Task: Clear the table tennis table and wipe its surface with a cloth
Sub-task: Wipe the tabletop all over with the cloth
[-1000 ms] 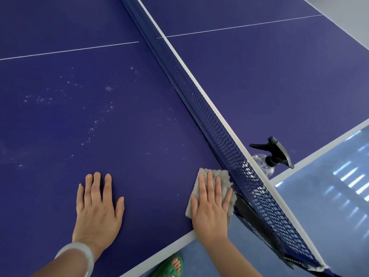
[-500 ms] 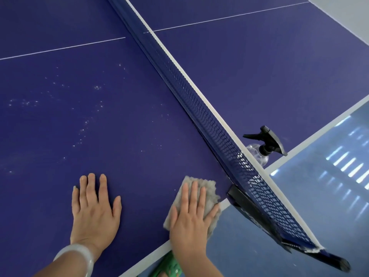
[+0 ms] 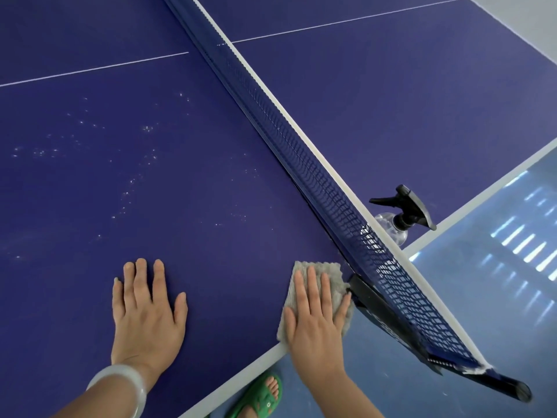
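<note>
Blue surface point(image 3: 241, 191), and the left hand point(image 3: 147, 309) lies flat on it, grip wide, holding nothing. Pale specks point(image 3: 132, 176) above it, maybe spray droplets. Right hand point(image 3: 316, 321), fingers straight, presses the grey cloth point(image 3: 328, 267) flat at the near edge, just beside the net clamp point(image 3: 370, 300). I'd keep palm pressure even and sweep left through those specks. Spray bottle point(image 3: 401, 218) sits beyond the net point(image 3: 301, 152).

Two hands are in view: one left hand point(image 3: 147, 309) and one right hand point(image 3: 316, 315). There is one grey cloth point(image 3: 328, 270), one blue desk point(image 3: 211, 176), one net point(image 3: 289, 143) with one black clamp point(image 3: 370, 297), and one spray bottle point(image 3: 407, 206). One pale bangle point(image 3: 126, 381) and one green sandal point(image 3: 259, 396) show. White specks point(image 3: 132, 181) are too many to count.
</note>
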Demonstrator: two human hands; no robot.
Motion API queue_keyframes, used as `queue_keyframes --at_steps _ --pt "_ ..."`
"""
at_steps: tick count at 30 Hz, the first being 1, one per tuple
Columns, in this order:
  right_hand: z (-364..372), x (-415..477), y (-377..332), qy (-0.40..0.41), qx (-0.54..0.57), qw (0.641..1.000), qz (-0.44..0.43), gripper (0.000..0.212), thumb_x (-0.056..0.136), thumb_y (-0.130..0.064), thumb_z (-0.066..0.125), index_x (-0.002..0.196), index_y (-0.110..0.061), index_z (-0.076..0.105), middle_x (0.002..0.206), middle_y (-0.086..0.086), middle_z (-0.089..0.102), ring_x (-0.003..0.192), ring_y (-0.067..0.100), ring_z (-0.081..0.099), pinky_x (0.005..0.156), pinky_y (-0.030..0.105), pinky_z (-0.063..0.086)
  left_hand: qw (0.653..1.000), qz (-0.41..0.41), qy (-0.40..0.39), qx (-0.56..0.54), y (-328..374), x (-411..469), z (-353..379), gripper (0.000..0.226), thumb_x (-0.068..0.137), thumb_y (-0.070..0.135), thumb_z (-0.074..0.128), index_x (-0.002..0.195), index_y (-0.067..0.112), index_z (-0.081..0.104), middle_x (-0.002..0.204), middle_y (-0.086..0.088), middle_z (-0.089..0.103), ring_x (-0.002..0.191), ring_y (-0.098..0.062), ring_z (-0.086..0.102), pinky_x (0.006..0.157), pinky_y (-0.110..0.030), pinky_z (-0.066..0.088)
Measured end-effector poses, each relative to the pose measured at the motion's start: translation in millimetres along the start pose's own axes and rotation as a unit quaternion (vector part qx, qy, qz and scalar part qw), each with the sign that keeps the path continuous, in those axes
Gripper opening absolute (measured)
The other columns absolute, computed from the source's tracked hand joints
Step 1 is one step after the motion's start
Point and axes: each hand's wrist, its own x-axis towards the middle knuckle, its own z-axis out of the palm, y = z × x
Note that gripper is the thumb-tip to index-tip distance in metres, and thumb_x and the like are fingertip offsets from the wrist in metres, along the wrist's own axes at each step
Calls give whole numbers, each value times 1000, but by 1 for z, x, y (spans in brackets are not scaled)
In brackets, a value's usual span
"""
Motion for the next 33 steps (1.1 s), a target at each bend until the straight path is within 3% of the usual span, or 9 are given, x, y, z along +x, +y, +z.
queue_keyframes --at_steps 6,9,11,16,20,25,29,32,33 --pt "-6 10 -10 -30 -16 999 -16 61 99 -43 23 154 -17 31 162 4 24 149 33 23 108 74 22 1000 1 -2 -6 1 0 -2 71 95 45 23 148 -2 31 154 -29 24 147 -42 17 120 -56 12" --pt "-6 39 -41 -50 -7 999 11 65 99 -46 10 158 -19 11 166 4 8 151 35 3 106 79 6 1000 2 -3 -7 1 0 -2 72 95 45 23 148 -2 32 154 -29 25 146 -42 18 120 -56 13" --pt "-3 58 -62 -52 -1 999 6 65 98 -47 1 158 -22 -3 166 2 -5 151 33 -11 106 78 -4 1000 0 -3 -9 2 0 -3 72 95 45 23 148 -3 32 154 -29 26 146 -42 18 120 -56 13" --pt "-8 108 -70 -39 -5 996 -86 61 101 -47 5 158 -27 -4 166 -4 -5 152 25 -12 111 71 -5 1000 1 -4 -2 2 0 -5 72 95 45 24 148 -3 32 154 -29 27 146 -42 20 119 -57 16" --pt "-9 122 -42 -19 3 998 -55 62 102 -47 10 156 -29 -13 164 -7 -15 151 21 -16 115 65 -7 1000 4 -9 2 2 0 -5 72 95 45 23 148 -3 32 154 -28 27 146 -41 20 119 -57 17" --pt "-2 87 -27 -5 -10 981 -194 61 104 -48 19 159 -25 6 166 -4 3 153 20 -2 118 59 3 1000 4 -14 0 1 1 -6 72 95 46 24 148 -3 33 154 -28 29 146 -41 21 118 -58 19" --pt "-9 124 -14 -2 -5 993 -117 62 101 -49 11 158 -29 -6 166 -6 -5 152 15 -14 123 49 -3 1000 2 -23 2 1 1 -6 71 96 46 23 149 -1 31 154 -27 29 147 -40 20 118 -58 20" --pt "-12 164 -40 -12 36 999 -25 62 101 -47 12 155 -29 -15 165 -3 -12 148 14 -21 123 46 -8 1000 2 -29 8 0 2 -7 70 97 45 22 149 -1 30 155 -27 27 147 -40 19 118 -57 21" --pt "-12 171 -52 -20 43 998 -33 63 102 -47 13 154 -28 -16 165 -3 -14 148 14 -22 123 47 -7 999 1 -31 10 0 2 -7 70 97 45 21 149 -1 30 155 -27 27 147 -40 19 118 -57 21"
